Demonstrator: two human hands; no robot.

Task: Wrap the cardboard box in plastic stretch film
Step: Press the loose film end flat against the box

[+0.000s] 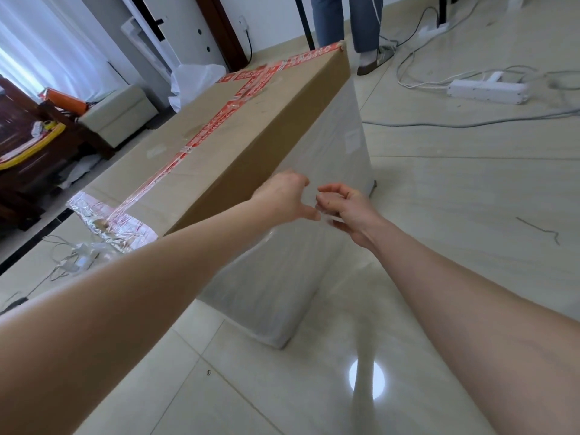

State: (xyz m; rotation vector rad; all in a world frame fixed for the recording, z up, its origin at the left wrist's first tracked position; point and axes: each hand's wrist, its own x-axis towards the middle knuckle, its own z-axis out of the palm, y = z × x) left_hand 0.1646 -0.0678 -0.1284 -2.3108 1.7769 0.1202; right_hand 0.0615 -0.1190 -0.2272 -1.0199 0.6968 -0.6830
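The big brown cardboard box (238,120) sealed with red tape stands mid-frame on the pale tiled floor (470,189). Clear plastic stretch film (329,146) clouds its side. The left hand (282,199) and right hand (348,211) pinch the film's edge with curled fingers.

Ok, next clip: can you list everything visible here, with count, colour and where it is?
cardboard box: one, brown, on the floor, centre.
stretch film: one sheet, clear, over the box's right side.
tape: crossing strips, red and white, on the box top.
foil patch: one, silver, near corner of the box top.
power strip: one, white, floor, upper right.
cables: several, grey and white, floor, right and lower left.
ottoman: one, cream, left of the box.
wooden furniture: dark brown, far left.
second person: one, blue trousers, behind the box.
left hand: bare, at the film by the box's upper edge; grip blurred.
right hand: bare, fingers curled, pinching the film.
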